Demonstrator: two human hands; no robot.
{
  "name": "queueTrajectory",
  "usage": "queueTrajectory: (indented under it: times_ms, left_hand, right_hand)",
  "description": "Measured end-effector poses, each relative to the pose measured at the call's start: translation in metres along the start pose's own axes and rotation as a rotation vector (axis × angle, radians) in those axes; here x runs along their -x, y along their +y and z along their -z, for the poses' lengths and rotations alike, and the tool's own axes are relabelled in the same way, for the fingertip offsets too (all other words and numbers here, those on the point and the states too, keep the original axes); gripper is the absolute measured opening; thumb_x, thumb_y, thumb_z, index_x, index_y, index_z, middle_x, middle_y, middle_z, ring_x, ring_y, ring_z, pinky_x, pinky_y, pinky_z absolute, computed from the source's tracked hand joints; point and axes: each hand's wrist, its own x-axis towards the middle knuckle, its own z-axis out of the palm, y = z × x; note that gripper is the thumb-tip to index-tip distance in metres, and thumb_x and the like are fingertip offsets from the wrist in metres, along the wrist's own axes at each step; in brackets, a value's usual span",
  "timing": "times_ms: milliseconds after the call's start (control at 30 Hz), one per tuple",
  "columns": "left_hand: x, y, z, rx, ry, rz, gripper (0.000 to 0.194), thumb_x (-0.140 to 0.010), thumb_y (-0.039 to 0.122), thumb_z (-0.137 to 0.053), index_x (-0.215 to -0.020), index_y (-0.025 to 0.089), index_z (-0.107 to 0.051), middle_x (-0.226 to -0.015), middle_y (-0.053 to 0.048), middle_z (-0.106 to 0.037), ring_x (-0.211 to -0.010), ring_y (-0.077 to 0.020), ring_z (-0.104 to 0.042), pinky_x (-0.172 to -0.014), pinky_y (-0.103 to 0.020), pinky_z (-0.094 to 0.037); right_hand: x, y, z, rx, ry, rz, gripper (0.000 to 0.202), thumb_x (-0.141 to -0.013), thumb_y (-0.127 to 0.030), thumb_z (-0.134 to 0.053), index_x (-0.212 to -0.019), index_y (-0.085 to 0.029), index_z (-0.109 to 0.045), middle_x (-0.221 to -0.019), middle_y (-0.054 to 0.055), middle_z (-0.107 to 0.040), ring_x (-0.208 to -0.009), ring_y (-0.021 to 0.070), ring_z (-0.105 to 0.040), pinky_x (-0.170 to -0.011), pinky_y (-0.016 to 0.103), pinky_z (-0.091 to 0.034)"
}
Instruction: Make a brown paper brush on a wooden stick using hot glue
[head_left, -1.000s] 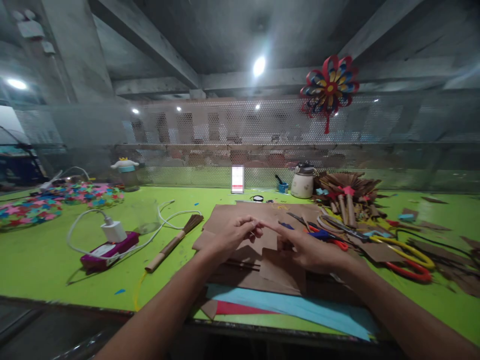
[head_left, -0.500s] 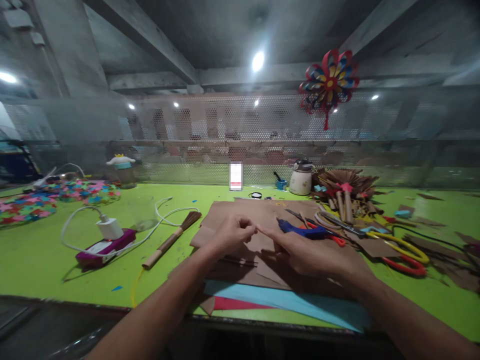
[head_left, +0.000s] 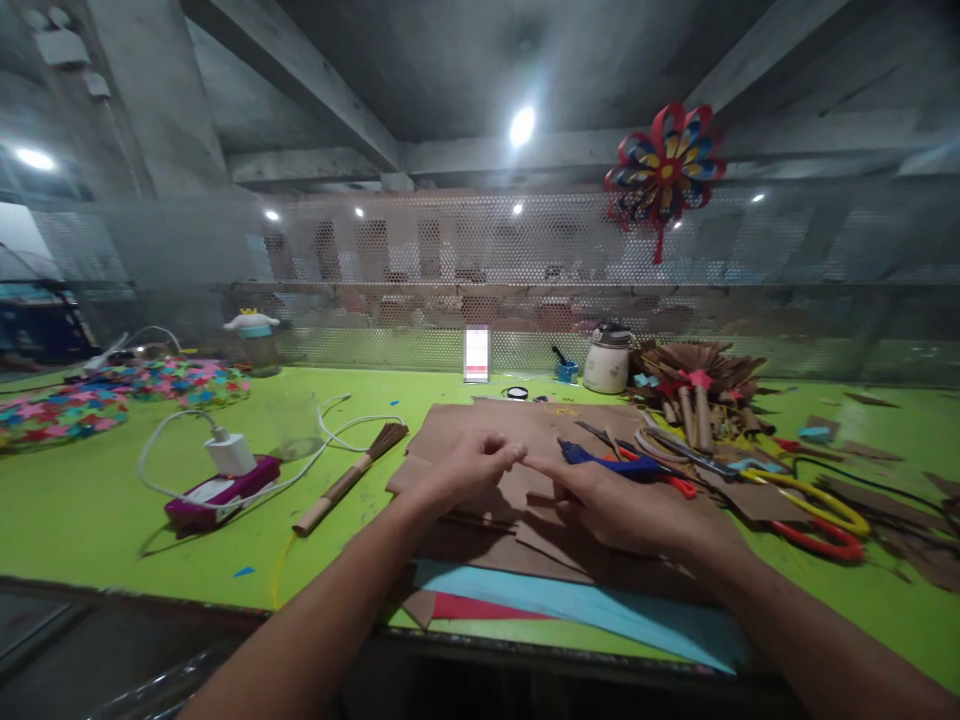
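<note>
My left hand (head_left: 480, 465) is closed in a pinch above the stacked brown paper (head_left: 442, 425). My right hand (head_left: 607, 500) meets it from the right, index finger stretched to the left fingertips and the other fingers curled. Anything between the fingertips is too small or hidden to make out. Below the hands lie loose brown paper pieces (head_left: 551, 545), with light blue paper (head_left: 585, 605) and red paper (head_left: 487, 607) under them at the table's front edge. A blue-handled tool (head_left: 615, 464) lies just beyond my right hand.
Scissors with yellow and red handles (head_left: 817, 545), paper scraps and a bundle of brown paper brushes (head_left: 697, 390) crowd the right. On the left are a paper brush (head_left: 352, 475), a purple power strip (head_left: 225, 492) with a white cable, and colourful stars (head_left: 180, 380). A phone (head_left: 476, 353) stands behind.
The whole view has shifted slightly, so things sit a little further right. Both hands keep almost the same pose, fingertips still together.
</note>
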Motion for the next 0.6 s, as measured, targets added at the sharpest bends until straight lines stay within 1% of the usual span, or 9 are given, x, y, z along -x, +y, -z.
queueTrajectory:
  times_ms: [100, 167, 233, 300, 367, 433, 500, 600]
  left_hand:
    - [-0.001, -0.002, -0.001, -0.065, 0.006, -0.031, 0.035, -0.078, 0.044, -0.046, -0.056, 0.016, -0.047, -0.050, 0.005, -0.042, -0.048, -0.0082, -0.034, -0.048, -0.021, -0.026]
    - [-0.001, -0.003, -0.002, -0.033, -0.009, -0.024, 0.033, -0.079, 0.040, -0.045, -0.056, 0.016, -0.046, -0.050, 0.004, -0.043, -0.048, -0.0082, -0.035, -0.049, -0.022, -0.027]
    - [-0.001, -0.003, -0.002, 0.056, -0.028, -0.017, 0.032, -0.080, 0.039, -0.045, -0.057, 0.016, -0.046, -0.050, 0.004, -0.043, -0.048, -0.0080, -0.035, -0.049, -0.022, -0.027]
    - [-0.001, -0.003, -0.003, 0.201, -0.045, -0.023, 0.032, -0.080, 0.040, -0.047, -0.060, 0.015, -0.048, -0.052, 0.003, -0.044, -0.049, -0.0077, -0.036, -0.051, -0.022, -0.029]
    - [-0.001, -0.004, -0.004, 0.362, -0.049, -0.046, 0.030, -0.078, 0.041, -0.051, -0.065, 0.014, -0.049, -0.057, 0.003, -0.047, -0.052, -0.0075, -0.039, -0.053, -0.022, -0.031]
    - [-0.002, -0.005, -0.005, 0.474, -0.034, -0.080, 0.029, -0.077, 0.041, -0.055, -0.069, 0.013, -0.051, -0.061, 0.002, -0.048, -0.054, -0.0076, -0.041, -0.055, -0.022, -0.033]
    - [-0.002, -0.006, -0.005, 0.516, -0.023, -0.110, 0.028, -0.076, 0.040, -0.057, -0.071, 0.013, -0.053, -0.064, 0.000, -0.051, -0.057, -0.0082, -0.044, -0.057, -0.023, -0.034]
    - [-0.001, -0.005, -0.004, 0.541, -0.037, -0.116, 0.024, -0.077, 0.036, -0.058, -0.075, 0.012, -0.056, -0.069, -0.002, -0.054, -0.062, -0.0093, -0.047, -0.062, -0.025, -0.036]
  right_hand:
    - [0.001, -0.005, 0.002, 0.065, 0.016, -0.001, 0.055, -0.086, -0.019, -0.040, -0.139, -0.028, -0.027, -0.101, 0.009, -0.063, -0.073, 0.0153, -0.056, -0.066, 0.025, -0.041]
    - [0.001, -0.005, 0.001, 0.074, 0.009, 0.012, 0.057, -0.087, -0.019, -0.039, -0.140, -0.029, -0.023, -0.108, 0.009, -0.061, -0.080, 0.0165, -0.057, -0.069, 0.026, -0.041]
    - [0.000, -0.003, 0.000, 0.071, 0.007, 0.019, 0.059, -0.086, -0.018, -0.039, -0.141, -0.030, -0.020, -0.110, 0.009, -0.061, -0.082, 0.0173, -0.057, -0.069, 0.026, -0.041]
    - [-0.001, 0.000, -0.003, 0.057, 0.033, 0.006, 0.060, -0.086, -0.018, -0.041, -0.141, -0.031, -0.020, -0.105, 0.009, -0.062, -0.077, 0.0166, -0.057, -0.066, 0.026, -0.041]
    - [-0.003, 0.004, -0.004, 0.007, 0.064, -0.012, 0.062, -0.084, -0.017, -0.044, -0.140, -0.031, -0.020, -0.092, 0.007, -0.063, -0.067, 0.0140, -0.054, -0.060, 0.024, -0.040]
    - [-0.004, 0.008, -0.005, -0.112, 0.059, 0.002, 0.066, -0.082, -0.014, -0.046, -0.141, -0.028, -0.018, -0.079, 0.003, -0.060, -0.062, 0.0117, -0.049, -0.057, 0.021, -0.039]
    - [-0.005, 0.011, -0.005, -0.259, 0.030, 0.035, 0.069, -0.082, -0.014, -0.048, -0.142, -0.026, -0.016, -0.072, 0.000, -0.056, -0.060, 0.0106, -0.047, -0.055, 0.020, -0.039]
    - [-0.006, 0.016, -0.004, -0.407, -0.004, 0.064, 0.070, -0.082, -0.017, -0.049, -0.142, -0.024, -0.014, -0.072, -0.001, -0.053, -0.060, 0.0095, -0.046, -0.053, 0.018, -0.039]
